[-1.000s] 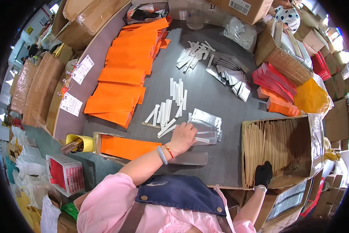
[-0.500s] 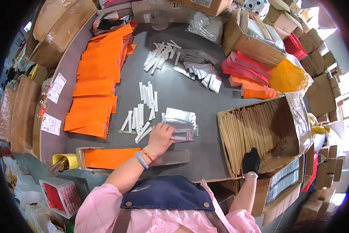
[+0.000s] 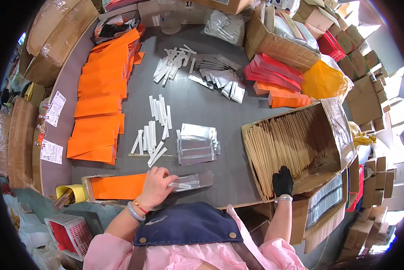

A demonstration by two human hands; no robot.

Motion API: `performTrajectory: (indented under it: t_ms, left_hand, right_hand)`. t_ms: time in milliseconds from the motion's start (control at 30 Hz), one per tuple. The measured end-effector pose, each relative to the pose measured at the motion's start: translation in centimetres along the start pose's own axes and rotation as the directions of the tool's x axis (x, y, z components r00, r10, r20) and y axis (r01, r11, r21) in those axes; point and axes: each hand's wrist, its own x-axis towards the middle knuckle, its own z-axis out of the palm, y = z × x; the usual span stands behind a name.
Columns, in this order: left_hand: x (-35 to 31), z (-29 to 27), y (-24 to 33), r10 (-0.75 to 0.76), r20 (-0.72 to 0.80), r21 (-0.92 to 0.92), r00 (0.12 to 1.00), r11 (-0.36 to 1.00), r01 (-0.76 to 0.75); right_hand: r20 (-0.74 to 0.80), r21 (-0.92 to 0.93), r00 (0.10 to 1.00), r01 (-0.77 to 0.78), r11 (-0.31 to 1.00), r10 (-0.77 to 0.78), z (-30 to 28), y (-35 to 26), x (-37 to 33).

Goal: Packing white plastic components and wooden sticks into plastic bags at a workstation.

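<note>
My left hand (image 3: 157, 186) is closed at the near edge of the table, thumb and fingers pinching the end of a clear plastic packet (image 3: 184, 183) with a white strip in or on it. The packet lies over a longer clear plastic piece (image 3: 205, 179). Just beyond is a stack of clear and silvery flat packets (image 3: 197, 150). My right hand (image 3: 283, 182), in a black glove, touches the upright brown paper pieces (image 3: 280, 144) packed in an open cardboard box (image 3: 257, 191). Its dark fingers blend together, so their grip is unclear.
Orange envelopes (image 3: 100, 103) overlap along the left side; more lie in a tray (image 3: 118, 186) near me. White strips (image 3: 152, 130) lie loose mid-table. Silvery packets (image 3: 224, 76) and red envelopes (image 3: 274, 74) lie farther back. A box of greyish pieces (image 3: 325, 209) stands right.
My left hand has come from the packet stack toward me and left, carrying a clear packet onto the longer plastic piece. My right hand stays at the brown pieces. The view has shifted slightly.
</note>
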Motion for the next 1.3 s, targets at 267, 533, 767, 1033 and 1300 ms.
performTrajectory:
  t_ms: [267,533,767,1033,1300]
  left_hand:
    - [-0.7,0.9,-0.6,0.053,-0.07,0.063,0.996,0.997,-0.048]
    - [-2.0,-0.5,-0.7,-0.007,-0.084,0.058,0.996,0.998,0.012]
    - [-4.3,-2.9,-2.3,-0.06,-0.047,0.131,0.997,0.989,0.066]
    - [-2.4,-1.0,-0.8,-0.01,-0.071,0.051,0.997,0.999,0.013]
    - [-1.1,0.7,-1.1,0.026,-0.137,0.039,0.99,0.999,-0.021]
  right_hand:
    - [0.077,-0.022,0.966,-0.246,0.969,0.247,-1.9,-1.0,0.9]
    - [0.09,0.253,0.922,0.345,0.904,-0.377,-1.9,-9.3,0.0]
    - [0.392,0.256,0.621,0.635,0.729,-0.679,2.9,-16.1,-3.1]
    - [0.219,0.569,0.66,0.512,0.644,-0.718,8.4,-19.5,-4.2]
    - [0.373,0.835,0.673,0.057,0.547,-0.639,8.1,-24.7,-7.3]
